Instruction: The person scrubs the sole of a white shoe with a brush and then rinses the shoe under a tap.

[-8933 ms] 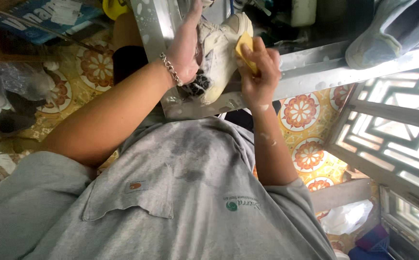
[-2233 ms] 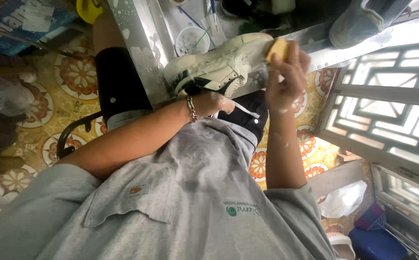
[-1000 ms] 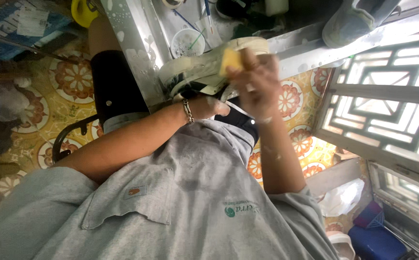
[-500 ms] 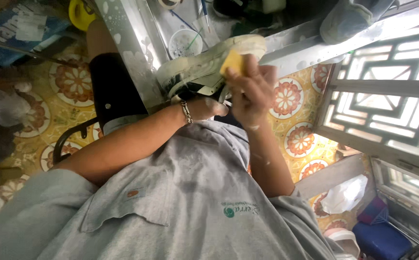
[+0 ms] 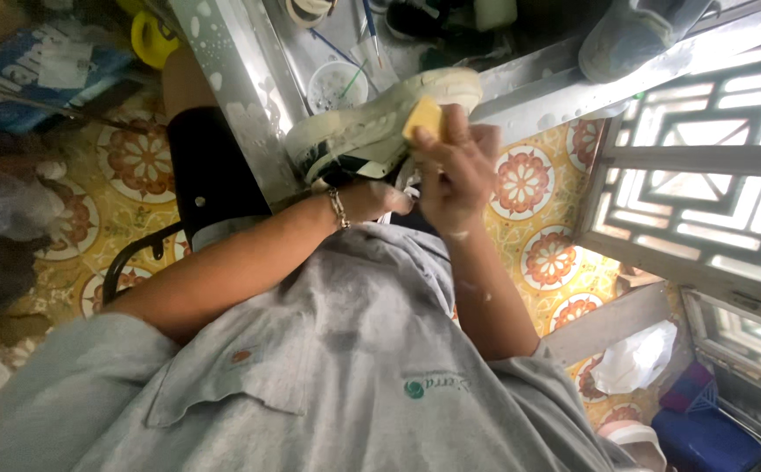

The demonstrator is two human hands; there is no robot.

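A dirty cream-white sneaker point(image 5: 372, 127) lies on its side against the edge of a metal table point(image 5: 232, 87). My left hand point(image 5: 372, 199), with a chain bracelet on the wrist, grips the shoe from below, partly inside it. My right hand point(image 5: 455, 170) pinches a small yellow sponge point(image 5: 422, 116) and presses it against the sneaker's sole edge near the toe. White foam flecks my right forearm.
On the metal table stand a small white bowl point(image 5: 337, 86) with sticks in it and another grey shoe point(image 5: 629, 35). A patterned tile floor, a white lattice screen point(image 5: 704, 166), a black chair frame point(image 5: 136, 253) and a white bag point(image 5: 629, 358) surround me.
Over the last second the sponge has slid left along the sole, from the toe end toward the middle. The left hand keeps its hold under the sneaker.
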